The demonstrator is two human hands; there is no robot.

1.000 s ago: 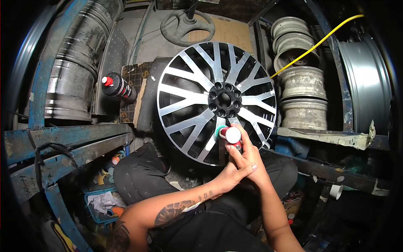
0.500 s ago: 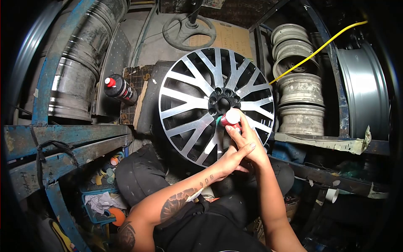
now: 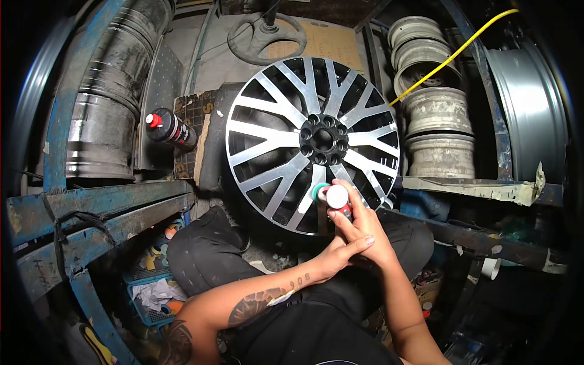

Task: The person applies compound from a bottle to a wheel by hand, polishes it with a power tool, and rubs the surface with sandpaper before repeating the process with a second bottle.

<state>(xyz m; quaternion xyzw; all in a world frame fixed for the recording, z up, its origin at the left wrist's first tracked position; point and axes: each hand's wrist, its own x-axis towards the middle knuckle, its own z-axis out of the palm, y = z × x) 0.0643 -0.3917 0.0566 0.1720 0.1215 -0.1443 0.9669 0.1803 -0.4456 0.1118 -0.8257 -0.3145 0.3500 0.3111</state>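
My right hand [image 3: 363,230] is wrapped round a small hand-held polisher [image 3: 337,197] with a red body, a pale round top and a green pad. My left hand [image 3: 338,258] closes round the tool's lower part, its thumb lying across my right hand; most of its fingers are hidden. The green pad [image 3: 319,191] touches a lower spoke of the large alloy wheel [image 3: 267,140], which lies face up before me. The wheel has bright silver spokes, black recesses and a black hub with several bolt holes.
A dark bottle with a red cap [image 3: 173,129] stands left of the wheel on a patterned board. Stacked rims [image 3: 438,109] fill the right rack, with a yellow hose [image 3: 453,56] across them. Blue metal frames [image 3: 103,210] stand at both sides; a steering wheel [image 3: 267,39] lies behind.
Both hands and the polisher have moved down, away from the hub, along a lower spoke towards the wheel's near edge. The camera view has shifted slightly.
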